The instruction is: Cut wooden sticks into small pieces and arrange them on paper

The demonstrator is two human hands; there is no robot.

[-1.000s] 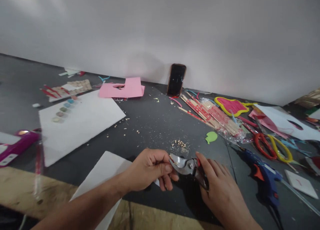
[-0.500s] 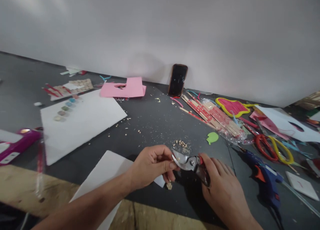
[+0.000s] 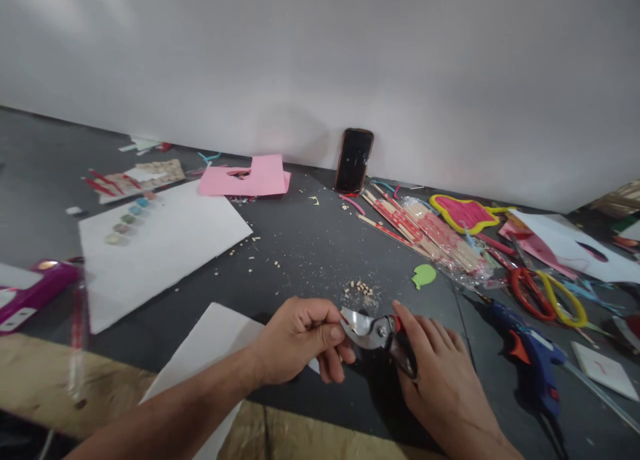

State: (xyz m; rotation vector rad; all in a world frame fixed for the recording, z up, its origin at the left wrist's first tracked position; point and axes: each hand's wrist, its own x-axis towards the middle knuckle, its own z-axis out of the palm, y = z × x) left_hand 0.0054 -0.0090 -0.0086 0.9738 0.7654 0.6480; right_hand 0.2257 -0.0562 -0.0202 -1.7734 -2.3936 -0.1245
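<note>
My right hand [image 3: 437,363] is wrapped round the handles of a pair of pruning shears [image 3: 383,333], which have red on the grip. Their curved metal blades point left and stand slightly apart. At the blade tips my left hand [image 3: 310,340] is closed in a pinch, thumb against forefinger. A small pale wooden piece [image 3: 351,325] shows between the blades by those fingertips, mostly hidden. Just beyond the shears lies a small pile of cut wooden bits [image 3: 361,288] on the dark table.
Wrapped chopsticks [image 3: 425,233], scissors [image 3: 533,297] and a blue glue gun [image 3: 527,347] lie on the right, with a green cutout [image 3: 424,275] nearer. A phone [image 3: 354,160] leans on the wall. White sheets [image 3: 165,260] and pink paper [image 3: 267,173] are on the left.
Both hands and the shears have shifted very slightly left. A small beige piece seen below my left fingers is now out of sight, and those lower fingers have curled differently.
</note>
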